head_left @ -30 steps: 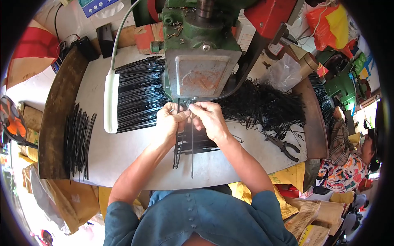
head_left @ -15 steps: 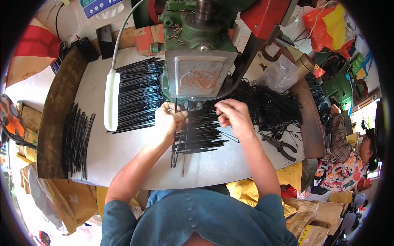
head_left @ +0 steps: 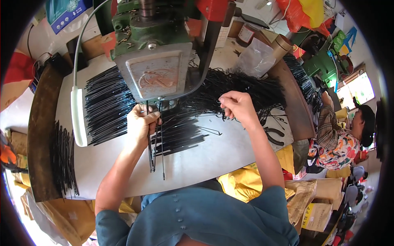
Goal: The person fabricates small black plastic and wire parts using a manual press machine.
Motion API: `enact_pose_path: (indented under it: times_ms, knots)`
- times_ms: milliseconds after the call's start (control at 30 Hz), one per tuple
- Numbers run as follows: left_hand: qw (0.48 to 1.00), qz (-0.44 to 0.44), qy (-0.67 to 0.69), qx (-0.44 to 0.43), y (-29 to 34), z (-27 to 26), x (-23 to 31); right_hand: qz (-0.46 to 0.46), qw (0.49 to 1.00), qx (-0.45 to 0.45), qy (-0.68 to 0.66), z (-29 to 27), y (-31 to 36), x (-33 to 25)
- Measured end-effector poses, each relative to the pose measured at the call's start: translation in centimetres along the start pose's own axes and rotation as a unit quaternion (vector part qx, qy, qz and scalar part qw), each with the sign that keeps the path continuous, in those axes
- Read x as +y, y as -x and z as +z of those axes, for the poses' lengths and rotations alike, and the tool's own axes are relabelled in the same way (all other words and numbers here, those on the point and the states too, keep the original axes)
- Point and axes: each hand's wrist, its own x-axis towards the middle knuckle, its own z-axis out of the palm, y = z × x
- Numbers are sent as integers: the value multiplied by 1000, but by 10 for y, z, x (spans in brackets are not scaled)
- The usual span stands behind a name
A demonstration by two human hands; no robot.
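Observation:
My left hand (head_left: 139, 123) is closed around a few thin black metal rods (head_left: 152, 158), which hang down toward me, just below the press head. A separate black rod (head_left: 162, 143) stands close beside its fingertips. The green press (head_left: 156, 74) with a grey front plate is directly above that hand; its working point is largely hidden. My right hand (head_left: 240, 107) has its fingers curled with thumb and fingertips together, over the edge of a tangled heap of black rods (head_left: 246, 92). Whether something thin is in that pinch I cannot make out. Between my hands lies a flatter pile of rods (head_left: 180, 133).
More rods (head_left: 106, 106) lie in a row left of the press, with a smaller bundle (head_left: 63, 160) by the curved left rim. A white lamp (head_left: 78, 119) hangs there. Pliers (head_left: 274, 136) lie at the right. A co-worker (head_left: 340, 131) sits far right.
The view has shifted to the right, so the press and table appear further left. My right hand has moved away from the press toward the tangled heap. My left hand stays beneath the press, holding rods.

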Motion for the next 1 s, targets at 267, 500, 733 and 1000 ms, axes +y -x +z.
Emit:
enact_pose_path:
  times_ms: [267, 500, 733, 1000]
  knots:
    - [1000, -12, -3, -7, -1, -2, 1, -229, 821, -142, 503, 26, 25, 19]
    - [999, -21, -29, -26, 6, -6, 12, -190, 784, -155, 570, 36, 20, 5]
    - [867, 45, -496, -24, 29, -90, 44, -158, 779, -132, 593, 22, 20, 11]
    - [622, 297, -724, 6, 44, -65, 34, -170, 798, -95, 571, 22, 17, 10]
